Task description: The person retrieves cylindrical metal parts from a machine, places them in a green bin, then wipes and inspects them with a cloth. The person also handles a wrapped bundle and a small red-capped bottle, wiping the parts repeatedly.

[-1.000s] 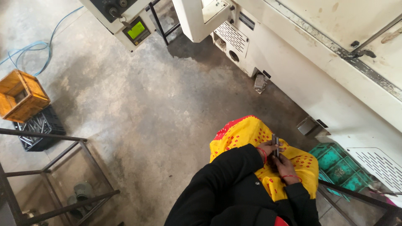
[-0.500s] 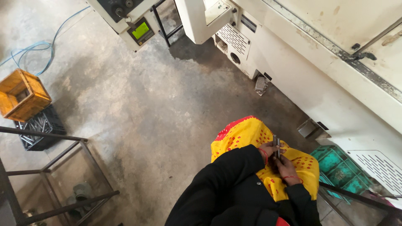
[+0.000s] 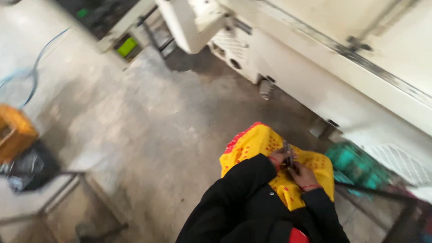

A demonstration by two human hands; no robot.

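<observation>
Both hands together over a yellow, red-dotted cloth (image 3: 252, 146) draped across the lap, near right in the scene. Left hand (image 3: 278, 157) and right hand (image 3: 302, 174) pinched closed on a small dark slender metal piece (image 3: 288, 155), long axis running near to far, left hand nearer its far tip. Grey concrete floor (image 3: 148, 135) to the left, white machine housing (image 3: 342, 85) beyond.

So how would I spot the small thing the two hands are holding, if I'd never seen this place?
Start at the big white machine along the right, then drop to the yellow cloth on the person's lap. There the left hand and right hand meet on a thin dark tool, blurred here. It is the only dark, slim thing against that yellow.
</observation>
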